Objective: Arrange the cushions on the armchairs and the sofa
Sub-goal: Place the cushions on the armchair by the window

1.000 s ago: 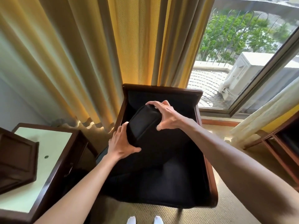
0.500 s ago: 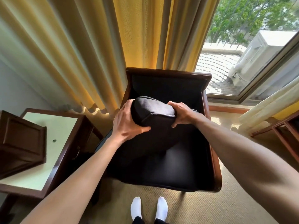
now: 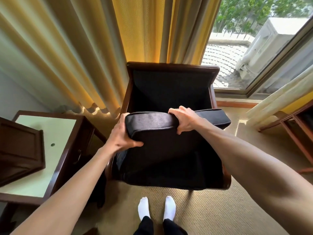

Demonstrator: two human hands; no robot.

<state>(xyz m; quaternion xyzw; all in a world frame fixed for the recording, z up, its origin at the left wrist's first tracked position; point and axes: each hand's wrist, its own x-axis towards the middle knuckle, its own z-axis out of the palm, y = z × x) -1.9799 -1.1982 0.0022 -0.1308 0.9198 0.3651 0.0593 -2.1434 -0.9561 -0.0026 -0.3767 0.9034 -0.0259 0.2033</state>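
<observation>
A thick black cushion point(image 3: 157, 143) is held up on edge above the seat of a dark wooden armchair point(image 3: 171, 67). Its top edge runs level across the chair, and its right end sticks out past the right armrest. My left hand point(image 3: 121, 134) grips the cushion's left corner, thumb on the front face. My right hand point(image 3: 184, 119) clamps over the top edge near the middle. The armchair's black backrest point(image 3: 169, 89) shows behind the cushion. The seat below is mostly hidden by the cushion.
A wooden side table point(image 3: 50, 133) with a pale top stands left of the chair, bearing a dark wooden box point(image 3: 18, 145). Yellow curtains point(image 3: 84, 48) hang behind. A window point(image 3: 254, 48) is at right, another wooden frame point(image 3: 298, 133) at the right edge. My feet in white socks point(image 3: 156, 207) stand on the carpet.
Both hands have lifted and pulled the cushion towards me, turning it so its top edge now lies level across the chair. The camera has tilted down.
</observation>
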